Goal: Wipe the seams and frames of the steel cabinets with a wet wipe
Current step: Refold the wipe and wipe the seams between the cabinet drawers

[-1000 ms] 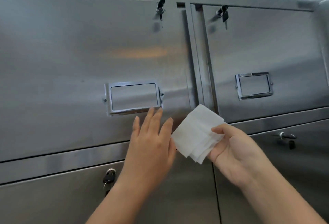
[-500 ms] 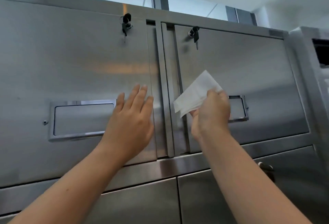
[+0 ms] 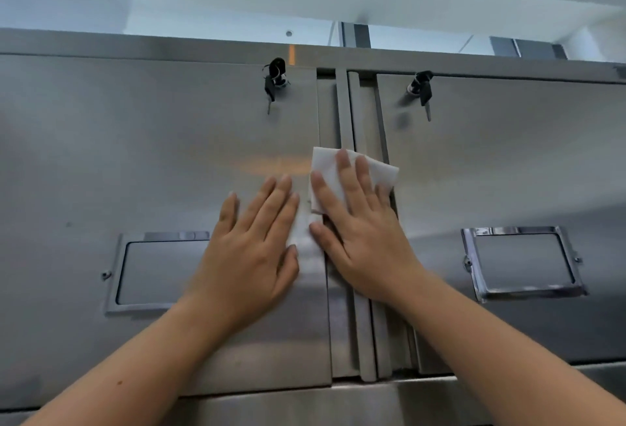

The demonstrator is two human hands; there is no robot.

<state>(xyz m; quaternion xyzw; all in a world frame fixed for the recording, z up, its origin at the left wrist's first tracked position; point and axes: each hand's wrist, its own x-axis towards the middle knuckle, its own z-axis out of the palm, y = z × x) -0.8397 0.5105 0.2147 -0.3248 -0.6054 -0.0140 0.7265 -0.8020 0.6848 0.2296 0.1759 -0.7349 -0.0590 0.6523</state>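
Two steel cabinet doors fill the view, the left door (image 3: 135, 161) and the right door (image 3: 508, 168), split by a vertical seam (image 3: 355, 114) with raised strips. A white wet wipe (image 3: 382, 171) lies flat over that seam at mid height. My right hand (image 3: 362, 229) presses it against the steel with straight, spread fingers, covering its lower half. My left hand (image 3: 250, 249) rests flat on the left door just beside the seam, fingers straight, holding nothing.
Keys hang from a lock near the top of the left door (image 3: 274, 82) and the right door (image 3: 421, 88). Each door carries a chrome label frame, left (image 3: 152, 270) and right (image 3: 523, 263). A horizontal frame rail (image 3: 440, 395) runs below the doors.
My right hand has gone from pinching the wipe in the air to pressing it flat on the seam, higher up. My left hand stays flat on the left door. The camera has tilted upward.
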